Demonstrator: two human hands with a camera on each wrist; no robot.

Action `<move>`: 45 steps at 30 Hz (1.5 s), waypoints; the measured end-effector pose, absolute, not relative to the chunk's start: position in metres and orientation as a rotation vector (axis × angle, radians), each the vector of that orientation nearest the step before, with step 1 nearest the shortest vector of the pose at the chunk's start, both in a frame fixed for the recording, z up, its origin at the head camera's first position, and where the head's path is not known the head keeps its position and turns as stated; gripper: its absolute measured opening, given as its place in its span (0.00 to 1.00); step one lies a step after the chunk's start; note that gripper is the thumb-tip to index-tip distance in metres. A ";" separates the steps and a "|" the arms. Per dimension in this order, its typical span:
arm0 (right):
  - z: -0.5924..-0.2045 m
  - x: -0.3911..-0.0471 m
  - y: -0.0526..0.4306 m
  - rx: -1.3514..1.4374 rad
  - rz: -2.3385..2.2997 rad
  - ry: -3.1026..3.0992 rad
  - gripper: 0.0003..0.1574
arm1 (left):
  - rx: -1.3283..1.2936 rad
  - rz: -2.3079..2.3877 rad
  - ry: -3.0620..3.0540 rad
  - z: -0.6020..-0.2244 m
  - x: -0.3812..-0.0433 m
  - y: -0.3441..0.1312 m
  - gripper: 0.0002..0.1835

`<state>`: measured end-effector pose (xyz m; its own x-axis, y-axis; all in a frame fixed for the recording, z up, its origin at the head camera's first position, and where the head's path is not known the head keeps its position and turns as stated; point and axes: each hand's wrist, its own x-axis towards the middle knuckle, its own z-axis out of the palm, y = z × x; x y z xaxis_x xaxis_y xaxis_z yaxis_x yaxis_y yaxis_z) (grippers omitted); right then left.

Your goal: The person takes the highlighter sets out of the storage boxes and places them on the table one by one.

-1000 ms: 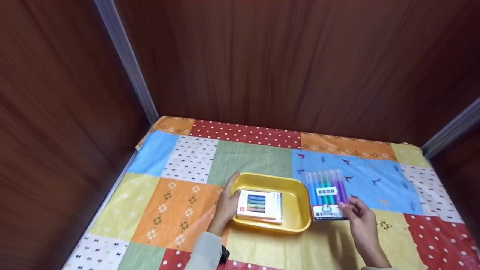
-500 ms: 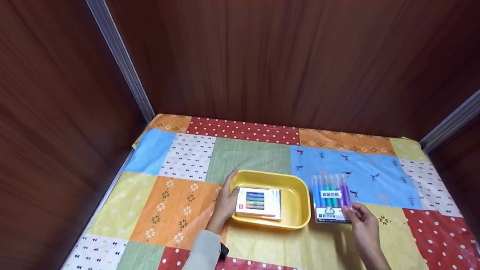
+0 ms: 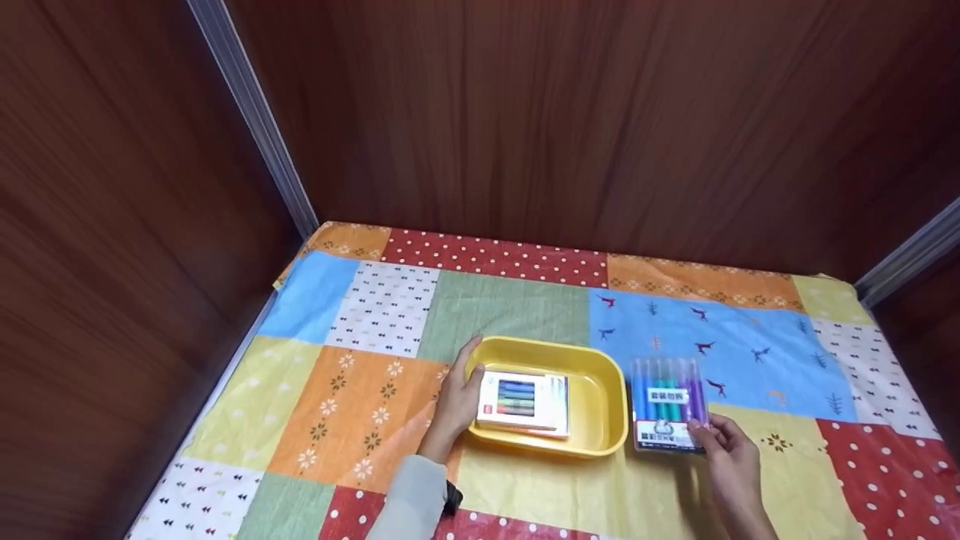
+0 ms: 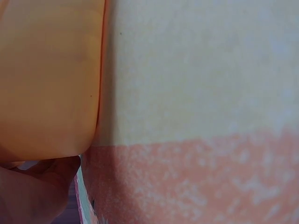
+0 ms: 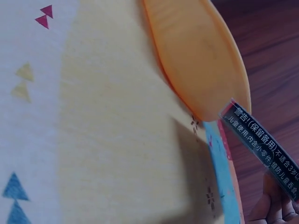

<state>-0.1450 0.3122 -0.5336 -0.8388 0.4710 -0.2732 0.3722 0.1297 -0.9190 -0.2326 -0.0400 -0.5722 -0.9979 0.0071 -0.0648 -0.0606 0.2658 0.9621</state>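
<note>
A yellow plastic tray [image 3: 600, 397] stands on the patchwork cloth. My left hand [image 3: 456, 401] grips its left end, thumb over the rim and fingers along the outside wall. Inside the tray, at its left, lie flat white boxes [image 3: 523, 401], the top one printed with coloured bars. My right hand [image 3: 729, 450] pinches a clear pack of markers [image 3: 667, 409] by its lower right corner, just right of the tray. Blue, green and purple markers show through the pack. In the right wrist view, the black bottom edge of the marker pack [image 5: 264, 149] appears raised above the cloth, with a shadow beneath.
A patchwork tablecloth [image 3: 300, 405] covers the table. Brown wood-grain panels [image 3: 465, 120] rise behind it and on both sides, with metal strips [image 3: 259, 120] at the corners.
The marker pack in my right hand has shifted slightly right and toward me, a little farther from the tray. My left hand keeps its grip on the tray. The head view has shifted slightly.
</note>
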 end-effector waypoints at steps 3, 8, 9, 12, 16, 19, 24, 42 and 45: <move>-0.536 -0.145 0.313 -0.859 1.827 -2.303 0.23 | -0.048 1.881 2.446 -0.572 -0.233 -0.039 0.28; -0.541 -0.145 0.312 -0.881 1.828 -2.329 0.24 | -0.075 1.869 2.460 -0.573 -0.231 -0.041 0.28; -0.542 -0.145 0.312 -0.892 1.817 -2.340 0.23 | -0.074 1.865 2.468 -0.574 -0.230 -0.042 0.28; -0.545 -0.145 0.311 -0.907 1.803 -2.361 0.24 | -0.064 1.864 2.485 -0.574 -0.230 -0.043 0.28; -0.547 -0.145 0.310 -0.892 1.806 -2.349 0.24 | -0.035 1.880 2.487 -0.573 -0.230 -0.042 0.28; -0.549 -0.145 0.309 -0.887 1.843 -2.330 0.25 | -0.030 1.877 2.489 -0.573 -0.230 -0.042 0.28; -0.551 -0.143 0.308 -0.936 1.895 -2.317 0.26 | -0.058 1.868 2.478 -0.574 -0.229 -0.041 0.28; -0.556 -0.143 0.308 -0.960 1.648 -2.465 0.25 | -0.058 1.888 2.441 -0.572 -0.231 -0.037 0.29; -0.557 -0.143 0.309 -0.960 1.610 -2.504 0.24 | -0.054 1.883 2.457 -0.571 -0.231 -0.037 0.29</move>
